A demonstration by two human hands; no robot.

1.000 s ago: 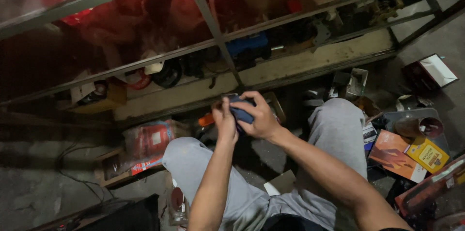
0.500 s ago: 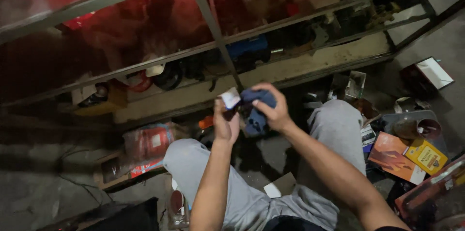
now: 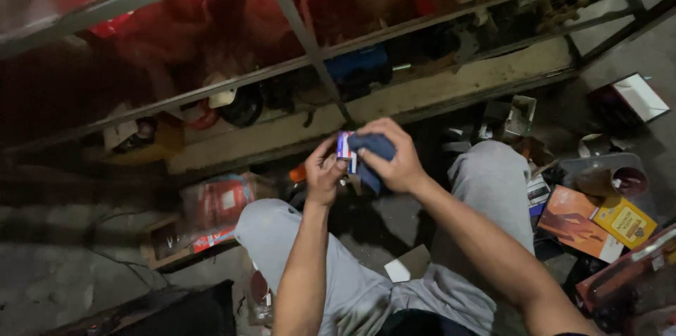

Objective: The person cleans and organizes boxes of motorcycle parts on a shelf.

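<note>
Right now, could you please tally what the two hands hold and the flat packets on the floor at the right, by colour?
Blue cloth, in the right hand: 1
Small white-and-red box, in the left hand: 1
Orange packet: 1
Yellow packet: 1
Total: 4

Small white carton with red and blue print (image 3: 344, 147) at centre, orange flat box (image 3: 572, 222) and yellow flat packet (image 3: 625, 222) at four o'clock, red plastic-wrapped package (image 3: 215, 207) at eight o'clock, open white-lined box (image 3: 639, 96) at two o'clock

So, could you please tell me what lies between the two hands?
In the head view, a small box and a dark blue cloth lie between the left hand and right hand, which both grip them.
</note>
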